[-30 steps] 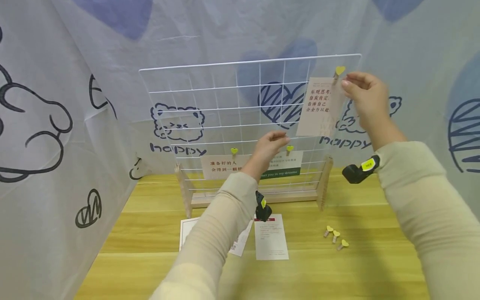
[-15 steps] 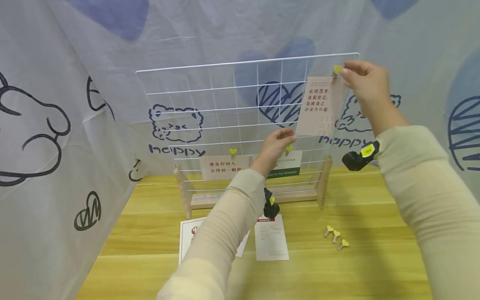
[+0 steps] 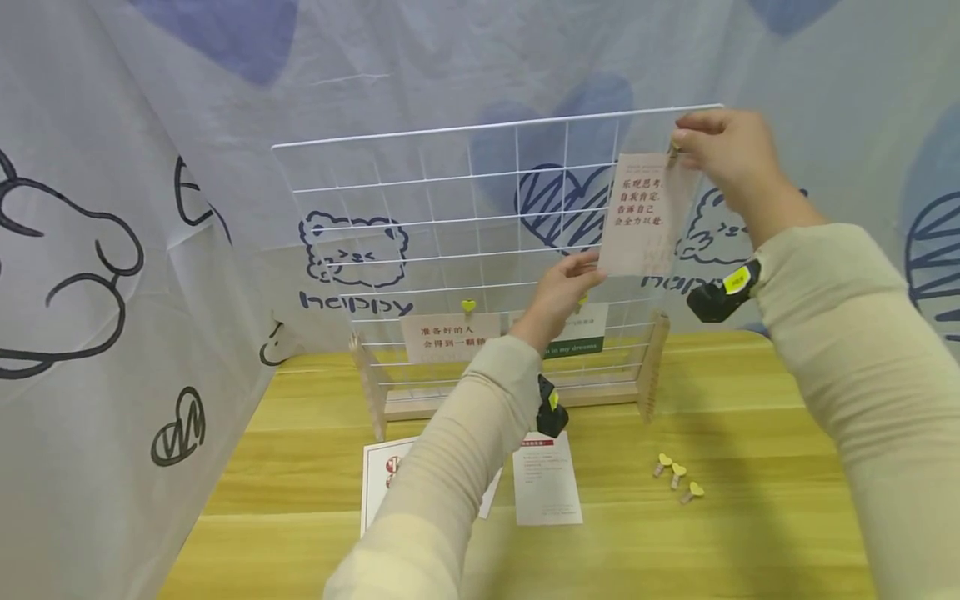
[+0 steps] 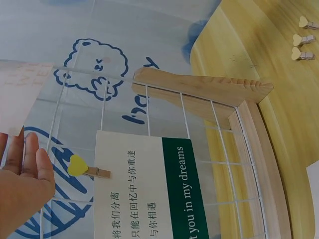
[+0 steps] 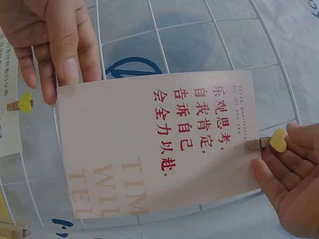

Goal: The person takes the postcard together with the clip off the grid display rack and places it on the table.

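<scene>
A pale card with red lettering (image 5: 199,144) hangs on the upper right of the white wire grid (image 3: 450,175). A small wooden clothespin with a yellow heart (image 5: 277,141) grips the card's top edge. My right hand (image 3: 731,158) is at this clothespin, its fingers behind and beside the heart; no finger covers the heart in the right wrist view. My left hand (image 3: 558,296) touches the card's lower edge with nearly straight fingers. Below it a white-and-green card (image 4: 144,184) hangs from another heart clothespin (image 4: 87,168). A pink card (image 3: 450,337) hangs to its left.
Wooden feet (image 3: 651,367) hold the grid on a wood-grain table (image 3: 622,550). White printed cards (image 3: 547,492) lie in front. Several heart clothespins (image 3: 677,473) lie at the right. A patterned curtain (image 3: 187,125) hangs behind and at the left.
My left hand has risen and moved right to the lower edge of the pale card. My right hand has come closer over the heart clothespin, partly covering it in the head view.
</scene>
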Tool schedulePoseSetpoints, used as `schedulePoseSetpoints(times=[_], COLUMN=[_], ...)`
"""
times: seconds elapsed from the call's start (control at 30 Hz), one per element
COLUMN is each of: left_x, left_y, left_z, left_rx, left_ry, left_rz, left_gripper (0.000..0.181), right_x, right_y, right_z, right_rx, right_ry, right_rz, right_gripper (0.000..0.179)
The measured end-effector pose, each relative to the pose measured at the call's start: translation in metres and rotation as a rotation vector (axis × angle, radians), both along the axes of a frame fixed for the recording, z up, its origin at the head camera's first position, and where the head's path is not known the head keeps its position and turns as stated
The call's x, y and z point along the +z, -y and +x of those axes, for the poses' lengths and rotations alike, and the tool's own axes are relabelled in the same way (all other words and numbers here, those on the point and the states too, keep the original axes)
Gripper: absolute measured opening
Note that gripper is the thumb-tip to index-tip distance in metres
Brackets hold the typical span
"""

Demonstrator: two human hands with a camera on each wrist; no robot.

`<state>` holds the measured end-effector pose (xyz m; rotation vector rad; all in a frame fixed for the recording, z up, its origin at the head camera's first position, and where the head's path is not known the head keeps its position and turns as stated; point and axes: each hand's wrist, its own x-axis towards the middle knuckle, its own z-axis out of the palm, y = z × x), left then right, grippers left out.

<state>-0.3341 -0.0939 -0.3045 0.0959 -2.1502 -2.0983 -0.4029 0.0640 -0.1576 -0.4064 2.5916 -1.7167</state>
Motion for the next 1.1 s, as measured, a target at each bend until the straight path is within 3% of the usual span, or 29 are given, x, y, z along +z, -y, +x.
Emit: schedulePoseSetpoints(times=[0.17,0.37,0.53,0.77,0.97,1.1], left_x=[0.001,0.003,0.007,0.023,0.012,0.009], left_y=[-0.007,-0.014,-0.018,-0.021,-0.018,-0.018], left_z=[-0.001,0.001,0.003,0.017,0.004,0.001], left_rx=[0.047,0.123,0.149,0.167,0.197,0.213], left_ry=[0.004,-0.02,-0.031,-0.087,-0.123,-0.132], left_rz=[-0.035,-0.073,-0.027,0.046,0.062,0.051], left_gripper=[0.028,0.02,0.019,0.023,0.025,0.023], right_x=[0.0,-0.003,-0.005,-0.008,-0.01,-0.012], right_y=[0.0,-0.001,-0.005,-0.007,-0.005,-0.004], right_z=[-0.003,-0.004,-0.006,-0.005,-0.006,-0.007], right_rx=[-0.019,-0.037,-0.051,-0.083,-0.127,-0.137], right_ry=[0.014,-0.036,-0.054,-0.058,-0.035,-0.032], right_rz=[-0.014,0.016,0.009,-0.061,-0.203,-0.331], right_gripper=[0.042,0.041,0.04,0.033,0.02,0.007])
